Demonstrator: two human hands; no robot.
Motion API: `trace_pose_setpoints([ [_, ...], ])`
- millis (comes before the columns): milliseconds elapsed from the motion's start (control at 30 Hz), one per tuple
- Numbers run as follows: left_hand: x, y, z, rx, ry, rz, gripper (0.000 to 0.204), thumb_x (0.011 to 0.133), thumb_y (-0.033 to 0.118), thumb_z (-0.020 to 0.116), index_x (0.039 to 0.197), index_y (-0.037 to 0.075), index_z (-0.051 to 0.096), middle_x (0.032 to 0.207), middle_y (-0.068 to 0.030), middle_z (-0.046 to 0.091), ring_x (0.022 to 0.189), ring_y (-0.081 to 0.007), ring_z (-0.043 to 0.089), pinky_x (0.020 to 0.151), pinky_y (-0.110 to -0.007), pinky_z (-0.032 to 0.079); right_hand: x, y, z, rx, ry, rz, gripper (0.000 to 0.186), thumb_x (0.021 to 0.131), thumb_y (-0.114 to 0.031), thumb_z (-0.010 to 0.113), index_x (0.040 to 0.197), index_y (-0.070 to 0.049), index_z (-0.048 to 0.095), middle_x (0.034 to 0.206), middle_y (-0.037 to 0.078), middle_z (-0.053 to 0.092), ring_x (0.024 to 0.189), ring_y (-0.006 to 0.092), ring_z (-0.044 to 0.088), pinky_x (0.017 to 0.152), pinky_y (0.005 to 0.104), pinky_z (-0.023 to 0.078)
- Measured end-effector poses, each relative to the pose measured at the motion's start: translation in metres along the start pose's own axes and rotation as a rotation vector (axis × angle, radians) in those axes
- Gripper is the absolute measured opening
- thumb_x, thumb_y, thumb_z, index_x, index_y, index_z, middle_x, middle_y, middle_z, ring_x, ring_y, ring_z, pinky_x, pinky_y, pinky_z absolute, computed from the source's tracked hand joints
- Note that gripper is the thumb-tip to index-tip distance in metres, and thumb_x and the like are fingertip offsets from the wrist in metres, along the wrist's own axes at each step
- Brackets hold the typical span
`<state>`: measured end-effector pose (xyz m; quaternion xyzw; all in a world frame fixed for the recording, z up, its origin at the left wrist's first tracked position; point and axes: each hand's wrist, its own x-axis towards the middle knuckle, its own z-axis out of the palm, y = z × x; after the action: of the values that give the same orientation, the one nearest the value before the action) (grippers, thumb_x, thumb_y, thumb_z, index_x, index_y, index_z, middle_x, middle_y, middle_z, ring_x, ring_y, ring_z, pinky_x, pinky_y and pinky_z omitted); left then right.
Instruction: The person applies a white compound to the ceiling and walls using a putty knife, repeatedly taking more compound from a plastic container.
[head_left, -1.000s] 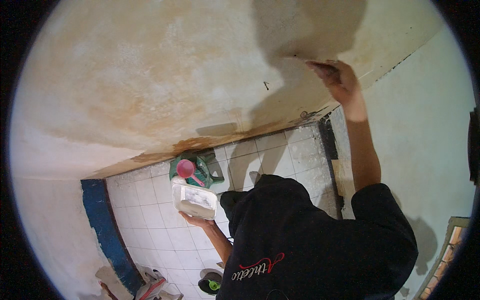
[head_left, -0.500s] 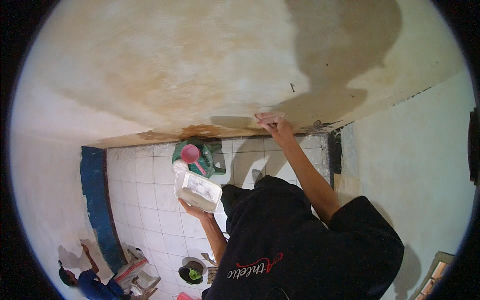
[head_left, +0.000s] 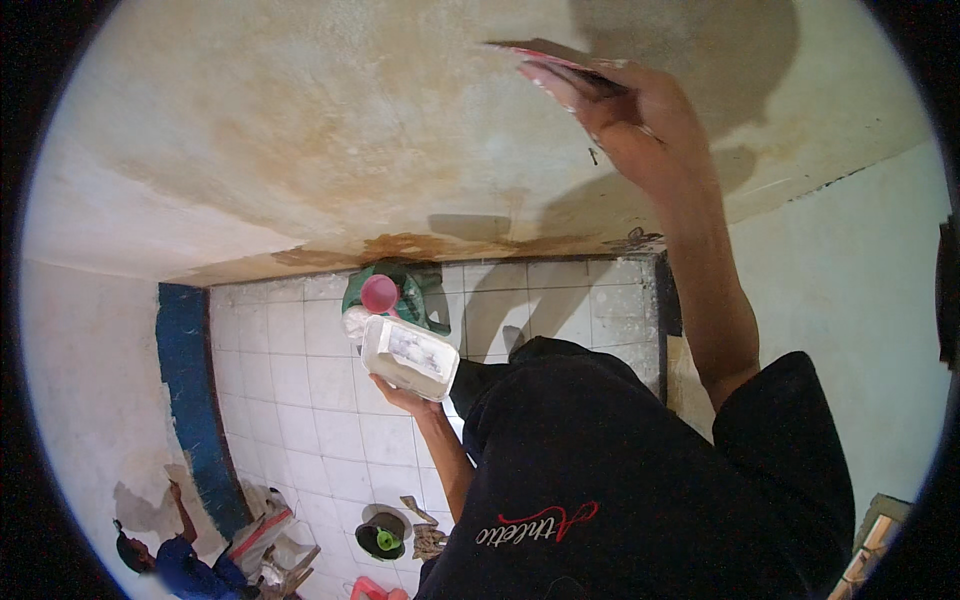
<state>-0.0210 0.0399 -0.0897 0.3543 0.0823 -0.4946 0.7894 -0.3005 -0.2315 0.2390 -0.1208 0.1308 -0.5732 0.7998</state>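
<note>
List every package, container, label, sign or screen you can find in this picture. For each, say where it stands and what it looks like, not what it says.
White rectangular tub: held up in the left hand, smeared grey-white inside.
Pink round container: on the tiled floor beyond the tub, on something green.
Dark round bucket: on the floor below, a green item inside.
Red script logo: on the black shirt.
No signs or screens.

Left hand (head_left: pixel 400 397) mostly hidden under tub (head_left: pixel 410 357)
</note>
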Motion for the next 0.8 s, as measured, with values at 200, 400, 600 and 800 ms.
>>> trace_pose_setpoints([
  [200, -0.001, 0.008, 0.004, 0.005, -0.06, -0.025, 0.069, 0.094, 0.057, 0.035, 0.145, 0.011, 0.031, 0.146, -0.0132, 0.037, 0.13, -0.0342, 0.041, 0.108, -0.048, 0.036, -0.083, -0.008, -0.037, -0.096, -0.248, -0.239, 0.032, 0.093, -0.003, 0.045, 0.121, 0.012, 0.046, 0.126, 0.024, 0.054, 0.12, 0.0354, 0.052, 0.103, 0.0536, 0.044],
  [400, -0.004, 0.014, 0.004, 0.059, -0.026, -0.049, 0.067, 0.095, 0.057, 0.035, 0.145, 0.012, 0.033, 0.145, -0.0115, 0.04, 0.129, -0.0341, 0.043, 0.105, -0.049, 0.038, -0.143, 0.003, -0.192, -0.335, 0.552, -0.369, 0.031, 0.094, -0.016, 0.052, 0.12, 0.001, 0.052, 0.113, 0.016, 0.062, 0.103, 0.0287, 0.062, 0.089, 0.0469, 0.055],
  [600, -0.011, 0.016, 0.018, 0.141, -0.014, -0.03, 0.064, 0.096, 0.055, 0.03, 0.142, 0.011, 0.035, 0.142, -0.0127, 0.041, 0.126, -0.0347, 0.045, 0.101, -0.05, 0.042, -0.112, 0.031, -0.37, -0.457, 0.635, -0.311, 0.023, 0.093, -0.013, 0.048, 0.107, 0.002, 0.056, 0.1, 0.014, 0.063, 0.086, 0.0259, 0.065, 0.075, 0.0391, 0.056],
  [800, 0.001, 0.014, 0.012, 0.149, -0.074, -0.068, 0.064, 0.095, 0.056, 0.037, 0.143, 0.013, 0.036, 0.142, -0.011, 0.042, 0.126, -0.0339, 0.046, 0.102, -0.05, 0.041, -0.008, -0.016, -0.472, -1.339, 0.469, -0.34, 0.024, 0.093, -0.011, 0.045, 0.1, 0.008, 0.057, 0.091, 0.021, 0.064, 0.083, 0.0326, 0.066, 0.074, 0.0413, 0.058],
])
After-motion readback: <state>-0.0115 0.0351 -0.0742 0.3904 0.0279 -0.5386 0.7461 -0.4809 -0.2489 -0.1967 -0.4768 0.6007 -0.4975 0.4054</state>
